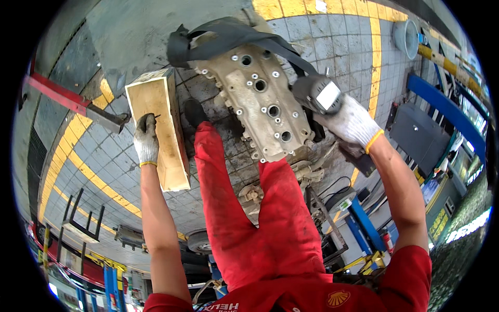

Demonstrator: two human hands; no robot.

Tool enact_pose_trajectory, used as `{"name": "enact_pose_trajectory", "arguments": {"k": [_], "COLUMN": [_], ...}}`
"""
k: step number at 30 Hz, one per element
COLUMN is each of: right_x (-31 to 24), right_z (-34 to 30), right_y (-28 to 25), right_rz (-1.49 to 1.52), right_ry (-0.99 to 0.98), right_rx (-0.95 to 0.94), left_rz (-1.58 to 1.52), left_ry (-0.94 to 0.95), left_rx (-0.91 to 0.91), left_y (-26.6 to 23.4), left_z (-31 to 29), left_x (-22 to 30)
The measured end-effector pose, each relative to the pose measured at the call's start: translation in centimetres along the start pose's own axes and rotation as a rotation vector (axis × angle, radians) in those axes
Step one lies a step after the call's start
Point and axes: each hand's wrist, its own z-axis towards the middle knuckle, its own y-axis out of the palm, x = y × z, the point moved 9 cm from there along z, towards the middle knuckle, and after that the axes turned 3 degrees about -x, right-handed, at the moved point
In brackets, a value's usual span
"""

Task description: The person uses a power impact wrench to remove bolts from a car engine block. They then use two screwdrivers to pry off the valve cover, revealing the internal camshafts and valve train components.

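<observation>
On the left, we see the gloved left hand (pixel 147 139) over the open wooden box (pixel 174 169), fingers curled together. A thin dark piece shows at the fingertips, too small for us to name, and we cannot tell how firmly it is pinched. Thick knit could dull the touch, so we judge that a small part might slip and drop into the box or onto the tiled floor (pixel 332 52). The dark shoe (pixel 195 113) stands between box and casting; were the casting to shift, the foot could be caught. The engine casting (pixel 254 106) lies ahead of us, between the knees and the dark strap (pixel 234 32); what bears its weight is hidden. Its open round holes could swallow a loose part. At the right, the gloved right hand (pixel 352 124) is wrapped around the power tool (pixel 307 92), beside the casting; the strap's loose end runs close to it and could snag if the tool spun.

As for materials, the box is pale, long and straight-sided, its boards smudged. The casting is dull, stained grey-brown metal, scalloped along its edge. The strap looks flat and pliable, the tool rounded and dark, the gloves ribbed white with yellow cuffs.
</observation>
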Motion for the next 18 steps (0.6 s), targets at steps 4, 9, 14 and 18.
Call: {"name": "enact_pose_trajectory", "arguments": {"k": [4,9,14,18], "right_x": [-3.4,-2.7,-0.4,-0.5], "right_z": [-0.6,-0.3,-0.5,-1.9], "right_y": [-0.6,1.0,2.6,2.7], "right_rz": [-0.126,0.236,0.435,0.554], "right_ry": [-0.096,-0.049,0.272,0.365], "right_rx": [-0.039,0.018,-0.003,0.024], "left_rz": [-0.134,-0.478,-0.812,-0.959], "left_ry": [-0.202,-0.445,-0.544,-0.635], "left_rx": [0.048,0.229,0.216,0.159], "left_y": [-2.3,0.0,2.9,6.7], "left_z": [2.3,6.0,13.2,18.6], "left_x": [-11.5,-20.2,-22.1,-22.7]}}
